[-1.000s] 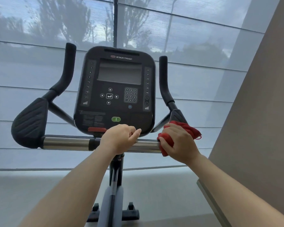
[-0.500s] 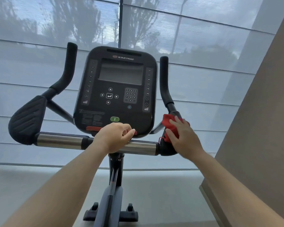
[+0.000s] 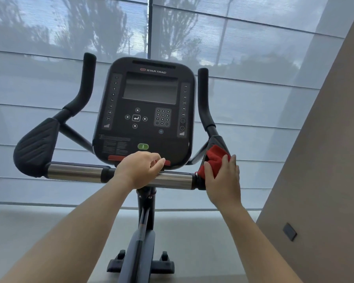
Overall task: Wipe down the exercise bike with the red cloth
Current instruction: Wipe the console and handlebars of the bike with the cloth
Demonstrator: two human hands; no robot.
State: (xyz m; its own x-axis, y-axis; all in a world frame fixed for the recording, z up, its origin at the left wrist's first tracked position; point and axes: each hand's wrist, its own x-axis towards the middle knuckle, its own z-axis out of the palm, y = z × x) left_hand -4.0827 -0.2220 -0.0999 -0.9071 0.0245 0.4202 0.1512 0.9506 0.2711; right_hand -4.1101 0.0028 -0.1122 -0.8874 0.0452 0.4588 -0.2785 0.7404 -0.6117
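Both hands are on the bike [image 3: 140, 242], near each other but not touching. My left hand [image 3: 139, 168] sits on the middle of the chrome bar [image 3: 74, 172], at 6 o'clock from the console [image 3: 147, 103]. Its fingers are curled over the top of the tube and the thumb lies alongside them, so it grips the bar. The knuckles come just up to the console's lower edge and cover part of the red strip there.

My right hand [image 3: 223, 178] is at 3 o'clock from the left one, past the bar's right end. Its fingers are nearly straight and point up toward 12 o'clock, with the thumb out to the left. They press the red cloth [image 3: 214, 158] flat against the right pad [image 3: 216, 140]. I cannot see the palm side, and no finger wraps round the cloth. The cloth is bunched and shows above and to the left of my fingers, at 4 o'clock from the console. It covers most of the pad, and only the pad's dark top shows above it.

The left pad [image 3: 36, 148] is bare at 8 o'clock from the console. Two upright black grips rise on either side of the console, one at 9 o'clock [image 3: 84, 84] and one at 3 o'clock [image 3: 204, 94]. The screen is dark. A pale blind [image 3: 253, 99] fills the view behind the bike. A grey wall [image 3: 325, 160] slants down the 3 o'clock side of the view.
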